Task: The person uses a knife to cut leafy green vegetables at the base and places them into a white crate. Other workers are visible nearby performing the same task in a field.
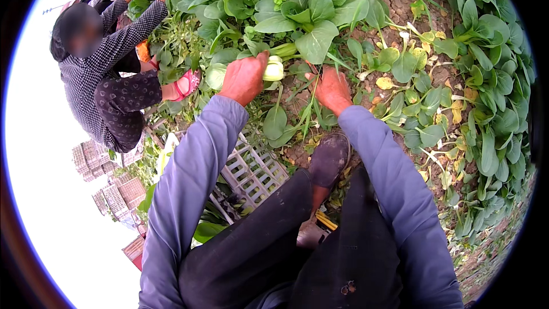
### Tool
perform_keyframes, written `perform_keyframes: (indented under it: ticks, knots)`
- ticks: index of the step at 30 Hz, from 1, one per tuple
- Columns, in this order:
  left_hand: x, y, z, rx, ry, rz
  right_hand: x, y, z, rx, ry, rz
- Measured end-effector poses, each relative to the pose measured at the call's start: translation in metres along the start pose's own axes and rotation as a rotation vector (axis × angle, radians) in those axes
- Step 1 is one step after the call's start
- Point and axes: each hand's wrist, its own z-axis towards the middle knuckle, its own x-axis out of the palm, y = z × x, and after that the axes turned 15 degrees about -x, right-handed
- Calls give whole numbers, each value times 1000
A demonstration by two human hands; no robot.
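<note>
My left hand grips a head of bok choy, its pale cut-looking base turned to the right and its leaves partly hidden by my fingers. Across a short gap, low over the soil, my right hand is curled around a small tool with a red part. Grass blades and my fingers hide most of that tool, so its kind is unclear. Just beyond both hands stands a large leafy bok choy plant. Loose green leaves lie on the ground below my left hand.
A slatted plastic crate holding greens stands beside my left leg. My shoe rests on the soil. Yellowed leaves and trimmings litter the right side, bordered by standing bok choy. A co-worker crouches at left; stacked crates lie behind.
</note>
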Motion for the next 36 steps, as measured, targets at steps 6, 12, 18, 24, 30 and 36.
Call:
perform_keyframes:
  ticks: [6,12,18,24,30,36]
  knots:
    - [4,12,-9,-79,43,-39,14,10,11,-54,81,-149]
    - [6,13,-6,-133,73,-151,7,2,15,-41,65,-186]
    - [-20,52,-20,-270,531,-790,-24,19,-37,-10,-27,310]
    - [-47,7,-25,-180,951,-1106,-74,57,-101,61,-330,960]
    - [-67,-50,-30,-133,1040,-1180,-111,60,-137,235,-480,1196]
    - [-97,-69,-30,-151,687,-1120,-128,52,-162,208,-284,1109]
